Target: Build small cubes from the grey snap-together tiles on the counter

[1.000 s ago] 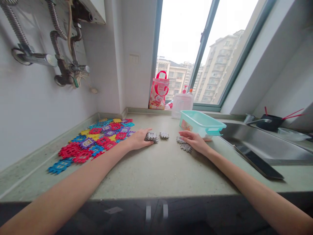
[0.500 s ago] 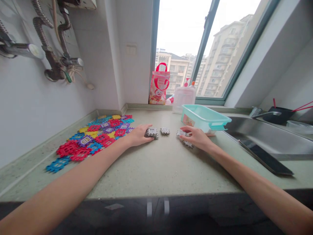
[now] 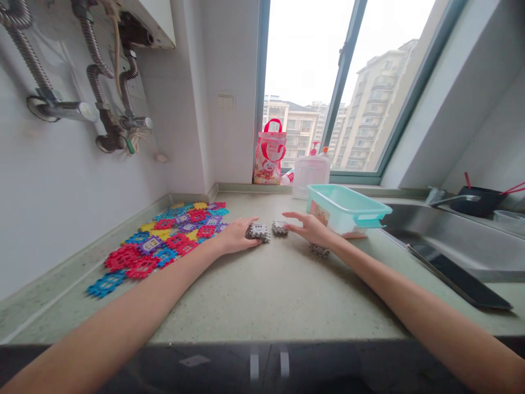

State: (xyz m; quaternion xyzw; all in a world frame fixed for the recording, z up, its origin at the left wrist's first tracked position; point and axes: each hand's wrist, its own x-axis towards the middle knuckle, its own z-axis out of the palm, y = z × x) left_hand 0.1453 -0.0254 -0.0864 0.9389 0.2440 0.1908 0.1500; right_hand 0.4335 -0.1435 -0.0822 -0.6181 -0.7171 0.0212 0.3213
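Note:
My left hand [image 3: 238, 236] is closed around a small stack of grey toothed building tiles [image 3: 259, 232] with window-like grids, low over the counter. Just right of it lies another short pile of grey tiles [image 3: 280, 229], which looks thicker than one piece. My right hand [image 3: 310, 229] is beside that pile, thumb and index finger apart, their tips close to its right side; whether they touch it I cannot tell. One more grey tile [image 3: 319, 250] rests on the counter below my right wrist, partly covered.
Many red, blue, yellow and purple tiles [image 3: 176, 239] spread over the left of the counter [image 3: 262, 295]. A turquoise plastic basket [image 3: 348, 200] stands at the right, near a sink [image 3: 455, 235]. A dark phone-like slab [image 3: 459, 276] lies by the sink's front edge. Behind are a clear jug [image 3: 310, 174] and red bag [image 3: 268, 158].
My right hand has moved left and its fingers have parted. The grey tile it held now appears to be on the middle pile. My left hand keeps its hold. The view has shifted slightly.

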